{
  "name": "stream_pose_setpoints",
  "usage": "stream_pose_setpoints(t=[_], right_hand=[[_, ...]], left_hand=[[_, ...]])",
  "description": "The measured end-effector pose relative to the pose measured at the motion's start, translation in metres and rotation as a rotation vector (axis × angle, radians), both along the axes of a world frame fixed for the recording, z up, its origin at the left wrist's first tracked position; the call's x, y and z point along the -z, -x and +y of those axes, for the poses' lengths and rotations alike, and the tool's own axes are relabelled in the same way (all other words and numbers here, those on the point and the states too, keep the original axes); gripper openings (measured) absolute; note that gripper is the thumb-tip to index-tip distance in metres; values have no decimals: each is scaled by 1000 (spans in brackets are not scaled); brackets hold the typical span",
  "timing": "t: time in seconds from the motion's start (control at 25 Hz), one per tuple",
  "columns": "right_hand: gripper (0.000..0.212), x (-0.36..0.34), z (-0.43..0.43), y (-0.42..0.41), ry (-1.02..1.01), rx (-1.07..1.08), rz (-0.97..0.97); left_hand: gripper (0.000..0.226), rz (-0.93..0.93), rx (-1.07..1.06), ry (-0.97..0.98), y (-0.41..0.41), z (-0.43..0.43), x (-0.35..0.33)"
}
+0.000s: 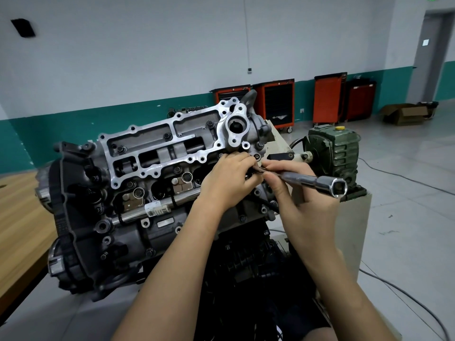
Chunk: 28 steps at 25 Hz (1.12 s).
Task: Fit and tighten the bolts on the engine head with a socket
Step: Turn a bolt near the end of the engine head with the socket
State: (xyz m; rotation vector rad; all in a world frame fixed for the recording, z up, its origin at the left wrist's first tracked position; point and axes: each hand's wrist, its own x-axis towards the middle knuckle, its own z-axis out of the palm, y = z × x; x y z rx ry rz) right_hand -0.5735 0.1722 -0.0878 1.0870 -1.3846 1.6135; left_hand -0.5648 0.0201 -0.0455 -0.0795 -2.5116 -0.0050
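on your left the wooden tabletop (19, 217) lies beside the engine head (160, 168), which is tilted toward you on its stand. along its pale frame i count three dark bolt heads (167, 136) already seated. your left hand (229, 178) is at the head's right end, its fingers (243, 159) curled and pinching a small dark piece (254, 170). it is likely a bolt, but too hidden to be sure. your right hand (293, 193) is just beside it, wrapped round the one socket wrench (312, 180), whose open hex end points away from the head.

the risk from here: with both hands crowded together, the piece could slip and drop into one of the head's open cavities, or start cross-threaded if it goes in tilted.

further right stands one green gearbox (337, 153), and four tool carts (278, 102) line the wall.
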Motion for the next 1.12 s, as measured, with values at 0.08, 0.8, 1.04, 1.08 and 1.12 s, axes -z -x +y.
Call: stream_pose_setpoints(t=[0.08,0.8,1.04,1.08,1.12], right_hand=[[17,2,0,1,-53,37,69],[18,-2,1,-1,25,47,-27],[14,-5,3,3,18,117,69],[16,-5,3,3,46,93,32],[19,-5,4,2,56,65,-9]], left_hand=[[23,11,-5,6,0,0,0],[27,4,3,-2,0,0,0],[20,27,11,-25,-1,0,0],[19,25,14,-22,-1,1,0],[20,17,16,-9,-1,0,0]])
